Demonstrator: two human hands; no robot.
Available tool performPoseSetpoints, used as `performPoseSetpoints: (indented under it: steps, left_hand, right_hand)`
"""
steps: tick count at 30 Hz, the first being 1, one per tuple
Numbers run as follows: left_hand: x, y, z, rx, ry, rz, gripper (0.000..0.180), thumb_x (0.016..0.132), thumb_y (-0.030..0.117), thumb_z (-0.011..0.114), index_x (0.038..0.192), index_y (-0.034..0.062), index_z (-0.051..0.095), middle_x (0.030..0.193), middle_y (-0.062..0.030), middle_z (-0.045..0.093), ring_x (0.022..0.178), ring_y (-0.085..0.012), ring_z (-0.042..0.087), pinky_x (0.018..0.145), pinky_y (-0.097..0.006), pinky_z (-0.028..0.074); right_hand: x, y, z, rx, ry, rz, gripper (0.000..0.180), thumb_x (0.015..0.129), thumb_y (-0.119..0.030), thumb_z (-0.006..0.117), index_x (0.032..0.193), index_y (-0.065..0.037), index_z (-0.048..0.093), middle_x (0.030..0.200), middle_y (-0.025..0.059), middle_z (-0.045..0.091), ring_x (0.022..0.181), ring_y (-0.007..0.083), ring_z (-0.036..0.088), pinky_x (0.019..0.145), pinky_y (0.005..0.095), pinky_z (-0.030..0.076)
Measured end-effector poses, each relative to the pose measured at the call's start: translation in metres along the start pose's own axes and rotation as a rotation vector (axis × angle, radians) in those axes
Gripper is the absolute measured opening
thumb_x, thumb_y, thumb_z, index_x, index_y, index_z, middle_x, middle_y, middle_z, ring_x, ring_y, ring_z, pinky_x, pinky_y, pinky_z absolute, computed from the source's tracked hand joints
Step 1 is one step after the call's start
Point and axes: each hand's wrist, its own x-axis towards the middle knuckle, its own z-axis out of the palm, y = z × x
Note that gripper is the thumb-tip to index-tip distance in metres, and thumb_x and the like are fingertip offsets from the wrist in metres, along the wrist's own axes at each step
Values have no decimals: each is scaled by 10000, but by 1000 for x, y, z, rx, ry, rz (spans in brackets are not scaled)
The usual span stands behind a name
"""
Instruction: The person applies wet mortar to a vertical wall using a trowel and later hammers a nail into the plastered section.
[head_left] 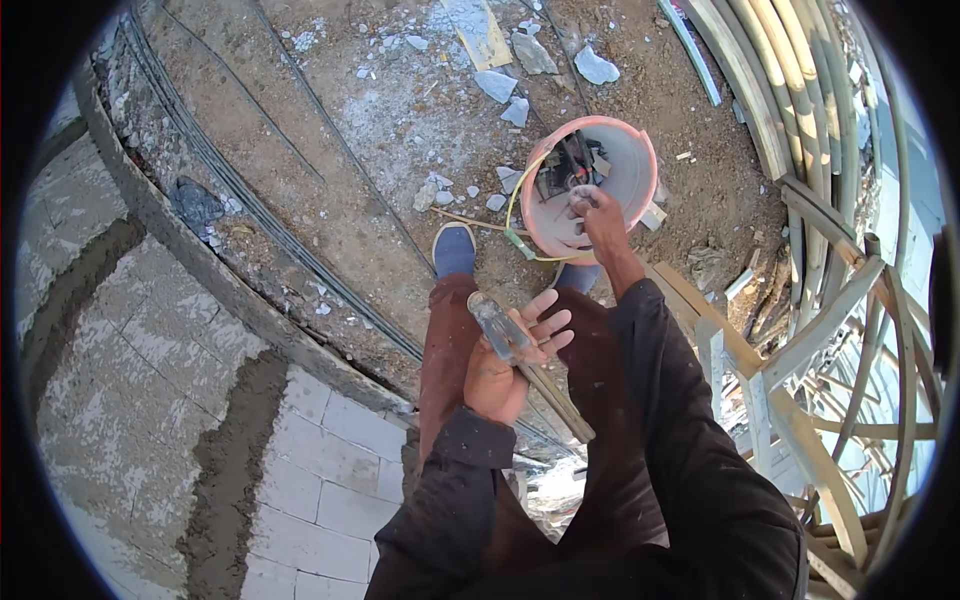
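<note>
A hammer [502, 327] with a grey metal head and a wooden handle [556, 402] lies across my left hand [500, 380]. The palm faces up and the fingers are stretched out, so the hold is loose. My right hand [597, 215] reaches over the mouth of a pinkish bucket [640, 165], its fingers drawn together. Whatever is between those fingertips is too small to make out. Inside the bucket are dark tools [556, 180] and small pieces, partly covered by the hand. A yellow-green handle or cord [513, 200] hangs along the bucket's left side.
Pale rubble chunks [597, 67] and thin rods [330, 125] lie on the dirt ground. To the left runs a block wall [335, 470] with mortar strips. Long poles [770, 60] and a timber frame [800, 350] stand on the right. My blue shoes [455, 250] are beside the bucket.
</note>
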Motion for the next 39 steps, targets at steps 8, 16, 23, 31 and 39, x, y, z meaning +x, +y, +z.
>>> performPoseSetpoints:
  steps: [8,16,23,31,39]
  left_hand:
    - [-129,68,51,-35,-17,56,537,830,-87,694,1348,12,590,1521,-227,535,1353,-419,569,1133,-577,509]
    - [-302,296,137,-5,-122,518,475,782,-122,606,1249,-63,666,1476,-197,576,1369,-405,557,1166,-575,478]
    - [-369,477,191,-243,-70,926,503,835,-139,546,1338,-120,529,1470,-209,547,1331,-406,568,1168,-568,490]
    - [-349,631,286,-375,-128,969,375,927,-126,583,1301,-102,606,1394,-172,594,1325,-351,577,1170,-546,493]
    - [-321,787,376,-382,-235,1154,279,1020,167,700,1228,-10,640,1504,-162,562,1367,-365,553,1179,-572,468]
  right_hand:
    - [-266,-199,-86,9,-144,31,170,993,-87,614,1151,-40,660,927,50,697,771,151,669,667,301,549]
    - [-400,-212,-126,-238,30,123,354,915,-59,649,1248,54,677,821,120,726,593,190,677,519,312,527]
    - [-309,-340,-54,-307,7,112,254,987,-137,618,1183,-9,716,974,170,736,856,294,713,755,408,573]
    - [-137,-650,52,-457,-307,-584,169,984,-125,557,1062,-54,689,961,136,696,866,282,684,758,402,559]
    - [-312,-1080,434,-534,-1168,-853,163,916,-108,730,1040,-5,754,1256,119,714,1039,197,690,905,352,548]
